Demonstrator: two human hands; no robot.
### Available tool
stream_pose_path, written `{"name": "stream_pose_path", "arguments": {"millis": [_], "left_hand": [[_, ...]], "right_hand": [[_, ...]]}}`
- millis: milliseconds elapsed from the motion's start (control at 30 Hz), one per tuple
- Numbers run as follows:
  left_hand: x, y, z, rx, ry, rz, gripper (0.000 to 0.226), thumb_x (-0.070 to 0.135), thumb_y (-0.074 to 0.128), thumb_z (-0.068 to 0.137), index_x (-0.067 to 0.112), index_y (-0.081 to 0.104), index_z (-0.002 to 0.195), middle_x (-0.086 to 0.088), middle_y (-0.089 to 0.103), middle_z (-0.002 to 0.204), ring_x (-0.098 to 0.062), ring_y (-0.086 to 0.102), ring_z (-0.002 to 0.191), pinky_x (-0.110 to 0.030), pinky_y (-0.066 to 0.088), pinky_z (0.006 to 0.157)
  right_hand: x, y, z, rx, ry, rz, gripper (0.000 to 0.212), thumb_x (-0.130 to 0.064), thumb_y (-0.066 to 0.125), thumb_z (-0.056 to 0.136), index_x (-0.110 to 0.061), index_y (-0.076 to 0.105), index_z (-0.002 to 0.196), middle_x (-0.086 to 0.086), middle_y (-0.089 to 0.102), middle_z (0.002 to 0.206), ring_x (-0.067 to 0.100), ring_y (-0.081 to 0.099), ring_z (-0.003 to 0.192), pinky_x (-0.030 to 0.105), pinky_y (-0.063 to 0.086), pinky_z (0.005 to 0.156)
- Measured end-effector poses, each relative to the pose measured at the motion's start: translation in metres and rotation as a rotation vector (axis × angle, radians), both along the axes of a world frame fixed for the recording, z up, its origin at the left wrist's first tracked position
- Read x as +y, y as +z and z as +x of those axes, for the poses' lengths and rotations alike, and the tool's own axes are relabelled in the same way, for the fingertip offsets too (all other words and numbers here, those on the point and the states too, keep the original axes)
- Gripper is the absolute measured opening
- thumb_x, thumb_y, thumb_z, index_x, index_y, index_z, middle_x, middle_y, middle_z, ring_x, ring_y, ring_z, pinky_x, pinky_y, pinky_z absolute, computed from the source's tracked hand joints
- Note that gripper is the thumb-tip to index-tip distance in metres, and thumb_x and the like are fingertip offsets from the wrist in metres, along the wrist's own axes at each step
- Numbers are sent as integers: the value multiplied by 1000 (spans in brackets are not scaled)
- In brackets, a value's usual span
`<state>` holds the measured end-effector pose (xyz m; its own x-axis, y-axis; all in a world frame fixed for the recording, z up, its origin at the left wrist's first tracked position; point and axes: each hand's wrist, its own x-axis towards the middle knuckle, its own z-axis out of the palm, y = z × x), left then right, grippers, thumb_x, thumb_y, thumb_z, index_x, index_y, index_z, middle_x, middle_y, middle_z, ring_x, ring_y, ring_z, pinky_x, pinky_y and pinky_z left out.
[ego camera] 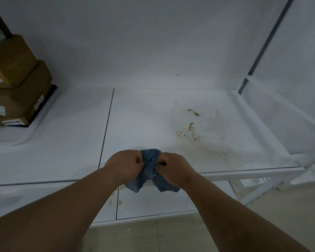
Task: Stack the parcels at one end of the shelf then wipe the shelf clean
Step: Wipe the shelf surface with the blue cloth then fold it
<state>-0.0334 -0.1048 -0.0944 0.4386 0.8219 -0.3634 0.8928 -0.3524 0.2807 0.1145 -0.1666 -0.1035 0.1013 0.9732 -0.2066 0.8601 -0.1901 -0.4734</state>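
Note:
A blue cloth (149, 176) hangs bunched between my two hands just above the front edge of the white shelf (62, 151). My left hand (124, 165) grips its left side and my right hand (175, 167) grips its right side, both fists closed on it. Brown stains (190, 127) are smeared over the right half of the shelf, beyond my right hand. Several brown cardboard parcels (16, 82) with white labels are stacked at the far left end of the shelf.
A seam (106, 128) splits the shelf into two panels. A lower shelf (153, 204) below the cloth has small brown spots. The white frame post (269, 40) and side panel close off the right end. Tiled floor lies underneath.

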Motion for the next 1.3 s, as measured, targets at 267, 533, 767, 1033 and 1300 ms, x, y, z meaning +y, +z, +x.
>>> {"name": "stream_pose_path", "arguments": {"millis": [267,533,767,1033,1300], "left_hand": [[5,37,-6,-592,318,-76,11,10,60,82,6,68,76,-1,64,74,-11,54,68,-20,42,56],[6,63,-1,-721,390,46,11,19,53,90,16,61,84,-1,62,84,-13,52,69,-25,43,57],[12,96,-4,-329,116,-161,24,30,71,85,10,68,97,-9,67,96,-19,61,84,-30,51,69],[29,80,7,-619,269,323,8,17,66,81,16,65,89,1,64,87,-16,59,83,-27,47,69],[19,-8,7,-15,72,0,11,23,63,83,12,61,86,-4,62,82,-19,62,78,-31,51,71]], "right_hand": [[8,35,-5,155,-100,67,27,-9,44,93,-10,67,107,11,66,109,28,61,101,35,50,84],[14,66,1,356,-270,265,22,-9,53,88,-6,74,94,11,71,92,22,63,83,28,48,67],[19,84,4,342,-238,203,20,-7,49,89,-5,69,89,8,65,90,21,57,84,34,48,75],[35,69,-1,501,-387,412,20,-13,42,97,-16,61,97,-1,62,87,15,56,79,29,46,68],[11,-8,-28,-120,132,52,20,-30,52,87,-19,68,89,3,63,101,22,58,99,36,52,82]]}}
